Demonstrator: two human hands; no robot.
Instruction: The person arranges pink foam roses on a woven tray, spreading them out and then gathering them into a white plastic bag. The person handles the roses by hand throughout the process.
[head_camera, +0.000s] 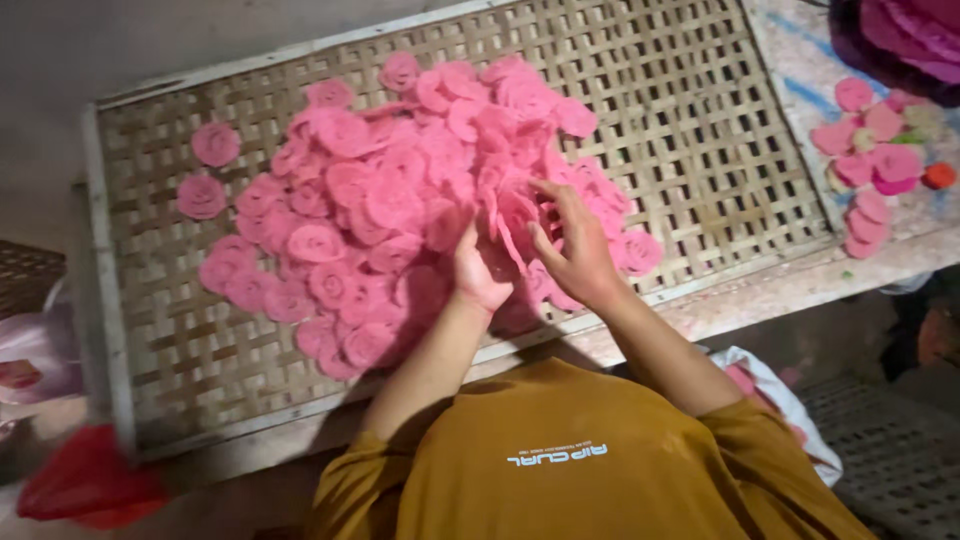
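A big heap of flat, round pink discs (400, 190) with spiral ridges lies on a woven bamboo tray (700, 130). My left hand (478, 272) is pushed into the near side of the heap, fingers curled around some discs. My right hand (572, 248) is just to its right, fingers bent over a small bunch of discs (515, 215) standing on edge between the two hands. Two single discs (208, 170) lie apart at the tray's far left. My orange shirt (590, 460) fills the bottom of the view.
More pink discs with a few orange and pale pieces (878, 160) lie on the surface right of the tray. A dark container of pink material (905, 40) sits top right. A red bag (85, 485) and a pale bag (35, 355) lie at the left.
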